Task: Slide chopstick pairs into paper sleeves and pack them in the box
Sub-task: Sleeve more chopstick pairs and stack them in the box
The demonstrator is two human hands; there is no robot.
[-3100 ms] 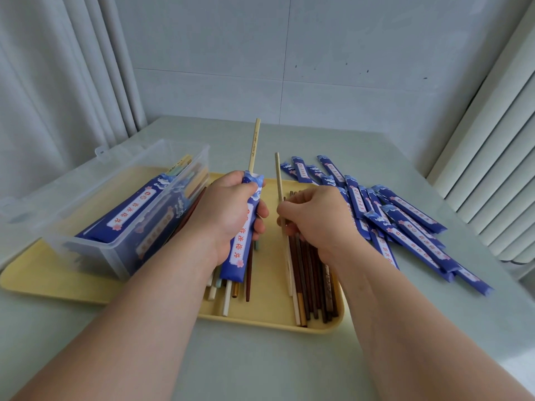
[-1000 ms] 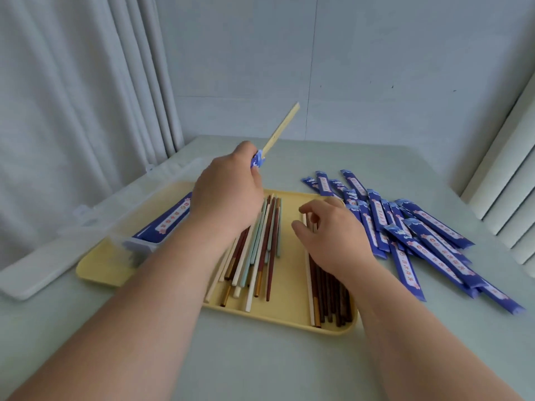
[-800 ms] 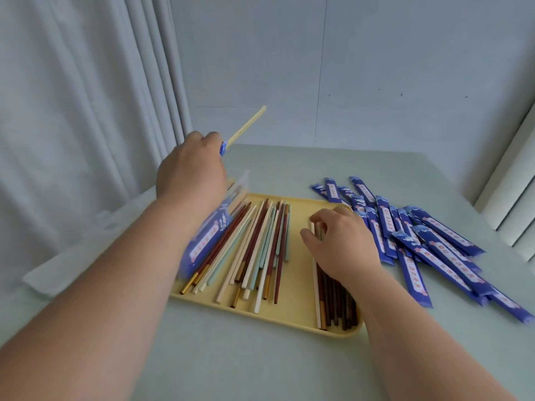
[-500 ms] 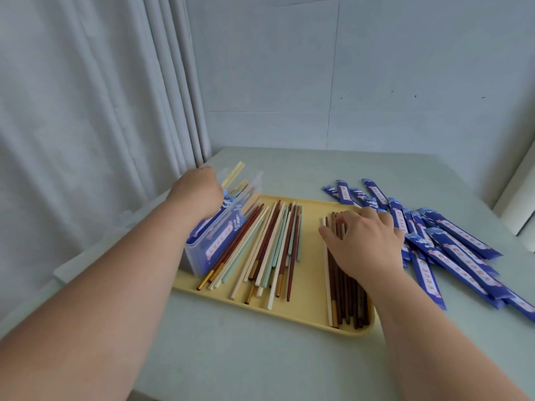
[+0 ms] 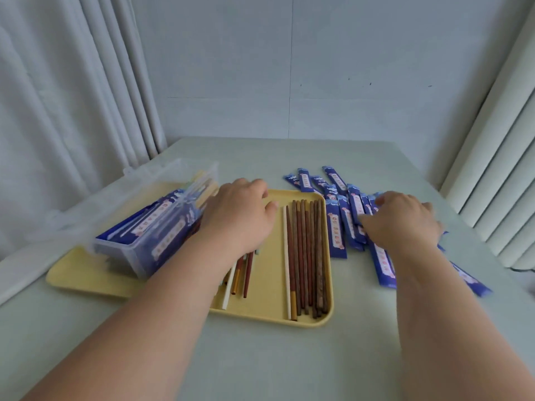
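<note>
Left hand palm down, fingers relaxed, resting on mixed chopsticks; box just left. Right hand touching paper sleeves, blurred, grip unclear. Brown chopsticks between hands.

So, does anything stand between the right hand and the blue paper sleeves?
Nothing visible: the right hand lies directly on the blue sleeves spread right of the yellow tray. Whether it pinches one is unclear.

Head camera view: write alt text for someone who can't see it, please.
A person's left hand is over loose chopsticks on a yellow tray; the right hand is on blue sleeves on the table. A clear box of sleeved pairs stands on the tray's left side.
</note>
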